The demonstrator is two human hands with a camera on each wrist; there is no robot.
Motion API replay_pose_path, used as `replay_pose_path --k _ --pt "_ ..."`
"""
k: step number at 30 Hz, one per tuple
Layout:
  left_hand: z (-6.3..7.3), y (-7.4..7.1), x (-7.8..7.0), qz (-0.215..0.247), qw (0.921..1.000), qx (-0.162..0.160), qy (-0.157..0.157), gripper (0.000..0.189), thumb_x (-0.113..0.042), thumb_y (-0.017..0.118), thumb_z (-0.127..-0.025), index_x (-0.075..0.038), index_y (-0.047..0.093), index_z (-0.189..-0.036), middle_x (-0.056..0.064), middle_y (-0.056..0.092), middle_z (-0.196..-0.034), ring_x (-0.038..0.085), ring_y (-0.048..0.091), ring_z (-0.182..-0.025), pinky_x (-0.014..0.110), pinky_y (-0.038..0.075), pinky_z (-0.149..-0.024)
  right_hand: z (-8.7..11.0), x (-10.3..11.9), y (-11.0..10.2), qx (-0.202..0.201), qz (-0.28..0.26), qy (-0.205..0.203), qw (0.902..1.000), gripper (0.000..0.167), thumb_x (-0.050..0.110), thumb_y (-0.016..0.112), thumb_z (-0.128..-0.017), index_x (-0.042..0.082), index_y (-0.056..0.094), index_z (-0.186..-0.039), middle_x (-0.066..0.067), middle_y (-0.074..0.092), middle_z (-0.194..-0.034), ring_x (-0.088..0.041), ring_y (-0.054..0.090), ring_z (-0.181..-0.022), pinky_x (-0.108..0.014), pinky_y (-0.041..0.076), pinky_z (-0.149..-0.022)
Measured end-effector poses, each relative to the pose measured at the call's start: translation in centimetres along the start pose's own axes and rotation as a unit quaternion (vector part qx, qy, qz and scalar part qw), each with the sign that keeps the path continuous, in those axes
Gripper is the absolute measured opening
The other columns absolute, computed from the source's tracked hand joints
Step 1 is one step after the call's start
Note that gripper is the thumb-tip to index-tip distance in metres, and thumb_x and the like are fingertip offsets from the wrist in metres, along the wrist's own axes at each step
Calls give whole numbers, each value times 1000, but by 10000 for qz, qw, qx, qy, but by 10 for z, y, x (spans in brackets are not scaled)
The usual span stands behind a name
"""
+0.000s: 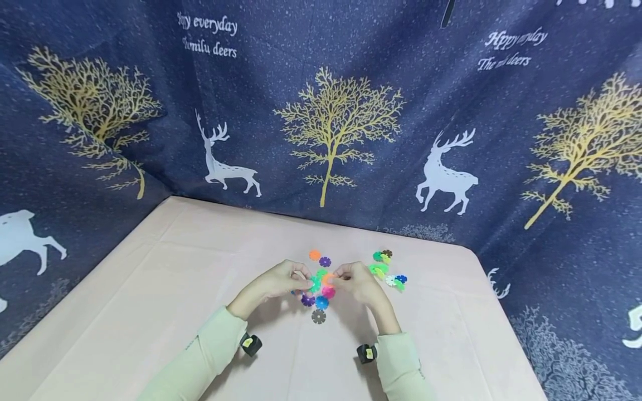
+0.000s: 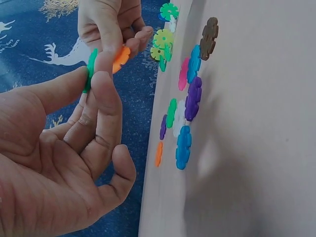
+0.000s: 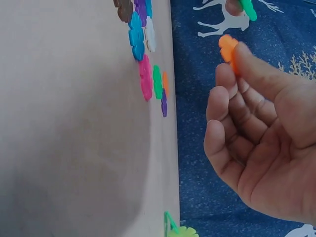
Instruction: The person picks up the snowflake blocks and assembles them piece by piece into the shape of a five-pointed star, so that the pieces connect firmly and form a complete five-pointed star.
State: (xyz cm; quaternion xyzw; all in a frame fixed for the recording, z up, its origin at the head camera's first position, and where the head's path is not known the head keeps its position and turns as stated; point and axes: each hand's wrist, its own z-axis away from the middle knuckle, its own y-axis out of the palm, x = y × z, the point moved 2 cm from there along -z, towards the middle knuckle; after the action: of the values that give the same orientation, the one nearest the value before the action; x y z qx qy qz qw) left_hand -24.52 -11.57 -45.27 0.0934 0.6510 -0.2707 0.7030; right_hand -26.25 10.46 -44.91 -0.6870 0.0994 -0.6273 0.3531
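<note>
My left hand [image 1: 287, 280] pinches a green notched plastic disc [image 2: 91, 70] between thumb and fingers. Opposite it, my right hand [image 1: 359, 282] pinches an orange notched disc [image 3: 228, 48] by its edge. Both discs are held up above the table, close together, and they overlap slightly in the head view. In the right wrist view a small gap shows between them. Below the hands lie loose discs: a pink one [image 1: 328, 292], a blue one [image 1: 322, 302], a purple one [image 1: 308, 300] and a brown one [image 1: 318, 317].
Beyond the hands, another orange disc [image 1: 314, 255] and a purple disc [image 1: 325, 262] lie on the pale tablecloth [image 1: 210, 267]. To the right sit several discs in groups, among them a white one [image 1: 390, 280]. A dark blue patterned cloth [image 1: 301, 44] hangs behind the table.
</note>
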Motion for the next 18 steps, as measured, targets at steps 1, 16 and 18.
replay_pose_path --k 1,16,18 --pt "0 0 0 -6 10000 2 -6 17 -9 66 -95 5 63 -104 23 72 -88 21 67 -74 40 56 -80 1 0 0 18 13 -57 10000 7 14 73 -90 7 73 -88 1 68 -81 -15 61 -78 -33 53 -73" --pt "-3 2 -2 -98 9999 -70 -27 21 -9 65 -95 7 64 -109 13 72 -82 16 65 -70 38 56 -76 6 7 -8 465 80 -820 9955 4 11 71 -92 11 70 -87 -5 68 -79 -14 59 -72 -29 51 -68" --pt "-4 2 -3 -91 9999 -72 -15 22 -9 65 -95 8 64 -110 18 72 -84 15 64 -69 36 56 -75 7 8 -10 486 179 -950 9941 4 12 71 -92 11 70 -88 -3 67 -80 -14 59 -73 -30 51 -68"
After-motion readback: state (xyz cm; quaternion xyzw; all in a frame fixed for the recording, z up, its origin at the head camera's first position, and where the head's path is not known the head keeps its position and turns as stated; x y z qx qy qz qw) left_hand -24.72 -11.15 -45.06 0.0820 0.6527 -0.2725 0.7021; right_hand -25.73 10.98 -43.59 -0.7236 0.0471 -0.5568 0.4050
